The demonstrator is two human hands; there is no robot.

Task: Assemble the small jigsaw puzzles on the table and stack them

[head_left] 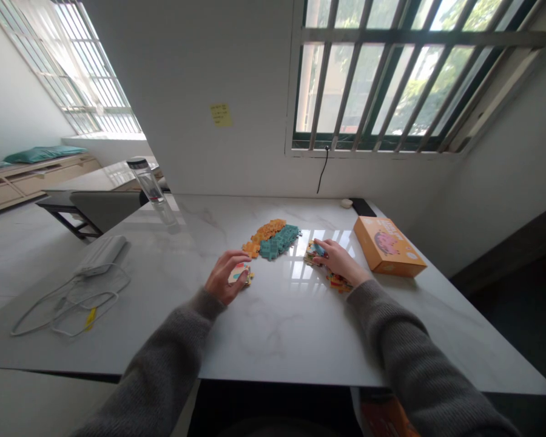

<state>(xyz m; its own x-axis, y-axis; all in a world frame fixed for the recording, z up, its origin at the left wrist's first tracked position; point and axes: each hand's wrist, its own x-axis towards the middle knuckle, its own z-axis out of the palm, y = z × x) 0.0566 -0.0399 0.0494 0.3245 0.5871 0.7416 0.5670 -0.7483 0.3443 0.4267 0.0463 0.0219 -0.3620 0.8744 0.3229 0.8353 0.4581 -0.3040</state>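
Observation:
My left hand (225,276) rests on the white marble table (273,340), fingers curled around a small stack of colourful puzzle pieces (241,274). To the right, my right hand (339,260) pinches a blue-topped puzzle piece (317,249) over a few more colourful pieces (337,281) lying under the wrist. Just beyond both hands lies a heap of orange pieces (264,233) beside a heap of teal pieces (279,241). Both arms wear grey sleeves.
An orange puzzle box (388,246) lies right of my right hand. A clear water bottle (151,188) stands at the back left. A white power adapter (101,255) with a looped cable (68,303) lies at the left. A black cord (322,173) hangs from the window.

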